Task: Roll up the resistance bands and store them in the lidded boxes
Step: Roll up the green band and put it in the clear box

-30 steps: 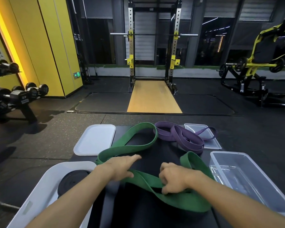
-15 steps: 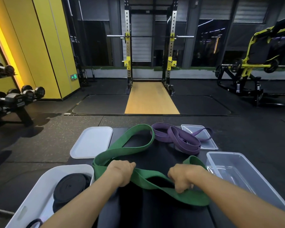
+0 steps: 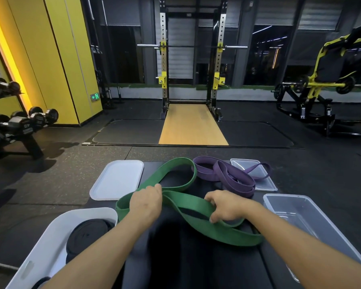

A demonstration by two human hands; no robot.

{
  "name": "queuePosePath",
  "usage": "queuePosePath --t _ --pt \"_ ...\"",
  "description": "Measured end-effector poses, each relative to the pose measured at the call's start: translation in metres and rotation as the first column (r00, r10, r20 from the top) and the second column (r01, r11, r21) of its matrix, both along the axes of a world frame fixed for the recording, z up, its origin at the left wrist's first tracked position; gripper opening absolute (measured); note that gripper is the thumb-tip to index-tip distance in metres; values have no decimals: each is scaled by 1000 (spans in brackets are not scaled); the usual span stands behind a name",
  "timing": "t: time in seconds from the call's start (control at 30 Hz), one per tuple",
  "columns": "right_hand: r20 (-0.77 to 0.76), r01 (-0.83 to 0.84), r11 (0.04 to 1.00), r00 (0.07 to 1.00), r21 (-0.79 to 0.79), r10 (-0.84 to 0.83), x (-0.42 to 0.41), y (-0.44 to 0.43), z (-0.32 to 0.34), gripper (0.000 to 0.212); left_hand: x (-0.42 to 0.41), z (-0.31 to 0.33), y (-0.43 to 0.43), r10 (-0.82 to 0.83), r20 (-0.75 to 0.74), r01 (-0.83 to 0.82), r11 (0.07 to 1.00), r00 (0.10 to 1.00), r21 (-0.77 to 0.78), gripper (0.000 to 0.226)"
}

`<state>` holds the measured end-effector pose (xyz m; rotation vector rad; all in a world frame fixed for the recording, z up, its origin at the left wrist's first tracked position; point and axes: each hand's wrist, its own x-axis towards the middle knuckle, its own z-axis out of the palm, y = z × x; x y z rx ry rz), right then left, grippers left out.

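The green band (image 3: 186, 198) lay spread in loose loops across the black padded surface (image 3: 186, 268), unrolled, its far loop reaching towards the purple band (image 3: 227, 176) and its near strands running under both hands. The left hand (image 3: 147, 202) sat knuckles-up on the left part of the green band, fingers curled down round a strand where two lengths crossed. The right hand (image 3: 227, 207) gripped another strand a little to the right, fingers bent over the top edge and the tips tucked beneath it; a raised stretch of band ran between the two hands.

The purple band lay in a slack heap at the far right of the surface, one loop draped over the clear lid (image 3: 244, 163). Near the right forearm stood the clear box (image 3: 296, 209), open, with nothing plainly visible inside. On the left stood the white box (image 3: 56, 224), open too, holding a rolled black band (image 3: 88, 234); its white lid (image 3: 117, 180) lay flat beyond it, just beside the green band's far loop.

Further off were a dumbbell rack (image 3: 19, 126) at the left, a yellow wall (image 3: 50, 59) and a squat rack (image 3: 193, 59) over a wooden platform (image 3: 193, 124)
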<state>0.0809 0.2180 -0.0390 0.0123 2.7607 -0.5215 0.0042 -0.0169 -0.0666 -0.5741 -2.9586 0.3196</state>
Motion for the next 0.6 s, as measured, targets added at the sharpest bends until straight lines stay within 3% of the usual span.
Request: queuePosePath --t 0.1,0.17,0.3,0.4,0.5,0.6 --pt "-43 -80 938 994 337 101 -1 -6 0 54 -1 2 1 -6 19 7 999 1000 -49 32" --pt "-62 -70 879 992 473 112 -1 -12 -5 54 -3 1 -1 3 80 4 996 997 -87 34" --pt "-389 221 824 921 521 -1 -2 -13 -7 43 -5 -2 -10 44 194 -19 992 980 -126 33" --pt "-476 298 803 879 516 -20 -4 -13 -9 46 -4 0 -11 53 208 -28 992 977 -121 32" --pt "-338 193 859 941 473 -25 -8 -4 -13 51 0 -1 -7 87 213 -64 991 973 -115 33" --pt "12 -34 958 999 283 32 -3 13 -13 39 4 -5 -5 137 243 -115 988 960 -103 36"
